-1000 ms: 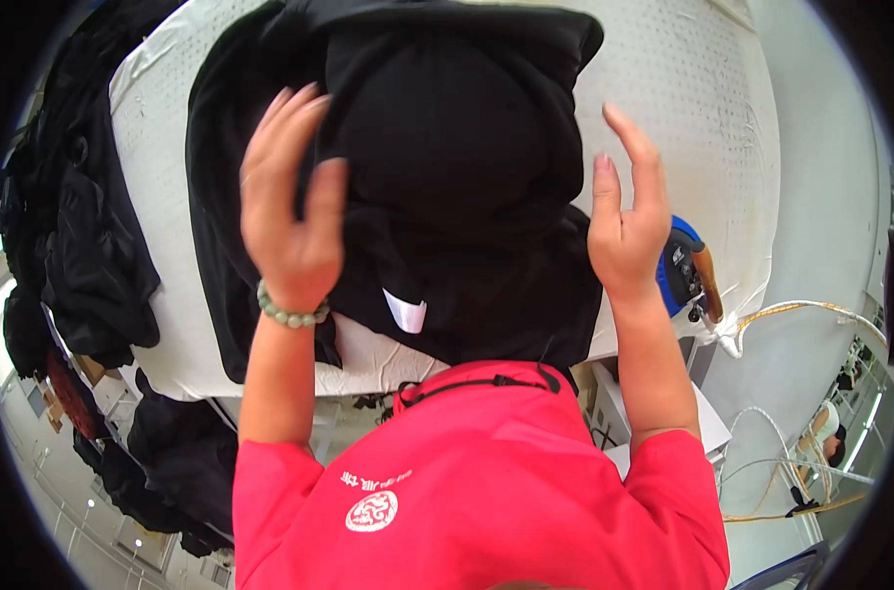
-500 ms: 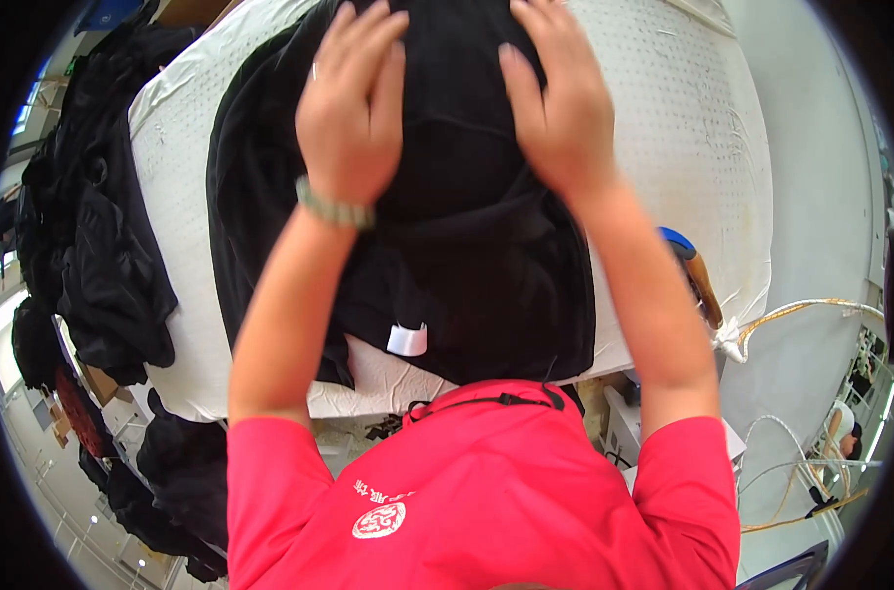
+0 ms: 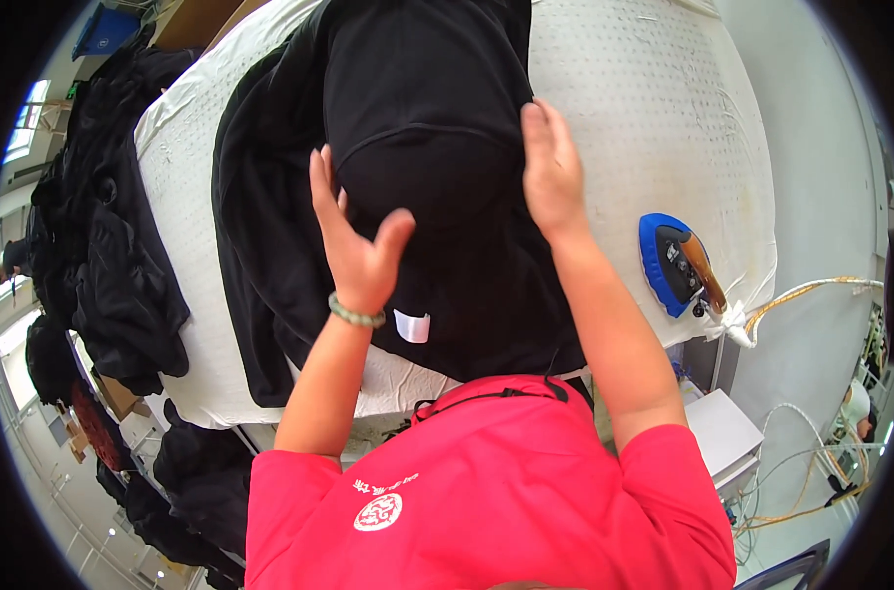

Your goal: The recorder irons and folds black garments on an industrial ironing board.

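A black garment with a curved seam is spread over the white padded ironing table in front of me. A small white label shows on its near part. My left hand is at the left side of the seamed panel, thumb spread away from the fingers. On the opposite side my right hand has its fingers stretched along the panel's edge. Both hands are open and grip no cloth that I can see. Whether the palms press on the fabric, I cannot tell.
An iron with a blue sole cover and wooden handle rests at the table's right edge, its cord running off right. More black garments are heaped at the left. A white box stands below the table at right.
Both hands have come back toward me from the far part of the garment, uncovering its seamed panel. My right arm has shifted left, so the iron now shows whole.
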`<state>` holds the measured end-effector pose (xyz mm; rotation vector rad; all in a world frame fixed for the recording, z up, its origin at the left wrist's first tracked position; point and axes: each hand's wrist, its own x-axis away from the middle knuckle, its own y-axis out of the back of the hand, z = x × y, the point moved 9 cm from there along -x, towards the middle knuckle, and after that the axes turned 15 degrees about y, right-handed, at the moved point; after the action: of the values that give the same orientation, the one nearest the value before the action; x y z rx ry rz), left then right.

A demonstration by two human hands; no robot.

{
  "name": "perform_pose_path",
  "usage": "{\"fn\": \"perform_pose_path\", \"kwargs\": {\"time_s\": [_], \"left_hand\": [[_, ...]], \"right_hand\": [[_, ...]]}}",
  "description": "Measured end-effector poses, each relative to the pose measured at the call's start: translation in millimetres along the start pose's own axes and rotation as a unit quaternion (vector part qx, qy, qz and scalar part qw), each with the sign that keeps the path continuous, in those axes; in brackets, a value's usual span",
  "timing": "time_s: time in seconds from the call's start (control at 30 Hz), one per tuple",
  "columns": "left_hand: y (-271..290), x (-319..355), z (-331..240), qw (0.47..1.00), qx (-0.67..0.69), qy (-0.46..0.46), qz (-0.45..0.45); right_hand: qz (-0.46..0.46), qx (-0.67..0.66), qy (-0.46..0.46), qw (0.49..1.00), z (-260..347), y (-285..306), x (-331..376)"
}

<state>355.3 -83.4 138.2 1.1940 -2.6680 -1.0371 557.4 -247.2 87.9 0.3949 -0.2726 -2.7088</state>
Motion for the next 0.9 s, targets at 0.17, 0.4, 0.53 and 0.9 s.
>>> {"fn": "perform_pose_path", "kwargs": {"time_s": [0.17,0.4,0.53,0.9], "left_hand": [[-20,-1,42,0.948,0.131,0.276,0.092],[-11,8,54,0.978,-0.017,0.145,0.145],[26,-45,-11,0.976,0.169,0.078,0.114],[-36,-156,12,0.983,0.103,-0.024,0.147]], "right_hand": [[0.118,0.088,-0.113,0.983,-14,-11,11],[0.013,0.106,0.073,0.992,-26,5,3],[-0.006,0.115,0.296,0.948,75,25,-13],[0.226,0.218,0.303,0.900,81,-71,-72]]}}
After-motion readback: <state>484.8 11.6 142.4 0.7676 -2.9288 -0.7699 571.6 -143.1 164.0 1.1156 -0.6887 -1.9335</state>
